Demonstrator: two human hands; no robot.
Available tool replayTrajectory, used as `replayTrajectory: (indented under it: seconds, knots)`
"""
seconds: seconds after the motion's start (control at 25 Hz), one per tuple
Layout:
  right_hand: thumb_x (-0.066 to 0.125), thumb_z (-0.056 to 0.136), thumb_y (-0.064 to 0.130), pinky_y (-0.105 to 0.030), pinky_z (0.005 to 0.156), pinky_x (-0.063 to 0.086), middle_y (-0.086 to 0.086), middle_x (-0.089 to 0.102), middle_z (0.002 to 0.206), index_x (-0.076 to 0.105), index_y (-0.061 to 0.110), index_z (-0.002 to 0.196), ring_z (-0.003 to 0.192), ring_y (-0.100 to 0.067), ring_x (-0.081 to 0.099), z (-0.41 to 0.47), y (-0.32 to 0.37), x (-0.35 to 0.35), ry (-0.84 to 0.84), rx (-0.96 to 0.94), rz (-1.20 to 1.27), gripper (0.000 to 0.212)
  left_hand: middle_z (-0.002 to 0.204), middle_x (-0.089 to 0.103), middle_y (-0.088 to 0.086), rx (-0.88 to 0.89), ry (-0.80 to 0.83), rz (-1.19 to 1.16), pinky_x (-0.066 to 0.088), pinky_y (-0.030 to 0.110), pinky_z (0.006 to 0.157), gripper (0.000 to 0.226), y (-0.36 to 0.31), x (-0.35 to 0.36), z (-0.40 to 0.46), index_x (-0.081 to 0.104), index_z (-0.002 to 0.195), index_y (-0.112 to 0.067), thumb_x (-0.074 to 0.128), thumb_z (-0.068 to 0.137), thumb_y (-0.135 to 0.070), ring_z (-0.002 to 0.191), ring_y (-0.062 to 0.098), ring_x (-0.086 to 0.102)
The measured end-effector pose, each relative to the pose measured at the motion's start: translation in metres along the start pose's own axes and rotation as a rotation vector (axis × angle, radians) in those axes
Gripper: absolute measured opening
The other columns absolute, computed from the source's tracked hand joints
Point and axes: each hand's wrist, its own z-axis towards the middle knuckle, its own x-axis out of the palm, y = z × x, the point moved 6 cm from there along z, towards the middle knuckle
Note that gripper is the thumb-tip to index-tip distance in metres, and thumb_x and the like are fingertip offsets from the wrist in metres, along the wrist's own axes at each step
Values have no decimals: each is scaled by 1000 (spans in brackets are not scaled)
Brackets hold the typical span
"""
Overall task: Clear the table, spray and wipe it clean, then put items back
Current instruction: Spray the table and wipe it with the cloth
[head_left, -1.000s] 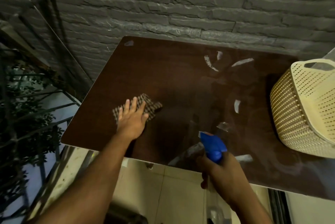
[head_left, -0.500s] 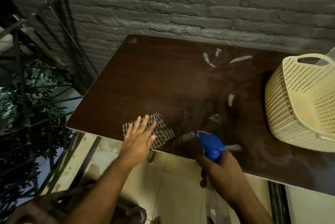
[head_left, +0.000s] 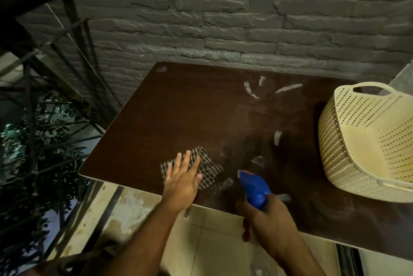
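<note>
Head view: left hand [head_left: 182, 183] lies flat, fingers straight, pressing a checked cloth [head_left: 206, 169] onto the dark desk [head_left: 178, 119] near its front edge; right hand [head_left: 271, 223] has a closed grip around the neck of a blue spray bottle [head_left: 253, 188]. Cloth looks soft, light and bunches easily, so flat palm pressure suits it. Bottle looks rigid, maybe wet and slippery, best taken at the neck; a cream basket [head_left: 366, 141] sits at the desk's right.

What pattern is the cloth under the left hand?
The cloth is a dark and light check, seen in the head view under the left hand.
</note>
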Motion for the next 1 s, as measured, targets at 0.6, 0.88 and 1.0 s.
replayTrajectory:
  seconds: [0.6,0.88,1.0]
  knots:
    - [68,77,32,-53,74,58,-9,73,74,61,22,84,71,-29,70,127,111,16,-7,-31,-65,14,163,-10,-3,-65,47,-30,-7,47,120,56,13,-44,190,7,155,-34,19,102,-49,149,21,-15]
    - [64,58,44,-61,67,57,-9,68,64,62,18,77,68,-38,68,214,179,15,-58,-19,-6,32,163,-12,-3,-9,58,-17,-7,48,119,56,19,-60,305,8,155,-33,21,102,-49,149,22,-16]
    - [62,54,46,-61,65,57,-8,66,60,61,17,78,63,-36,68,244,202,7,-92,-15,-2,37,163,-13,-2,10,53,-5,-8,49,119,56,17,-65,347,8,155,-33,21,102,-49,149,23,-17]
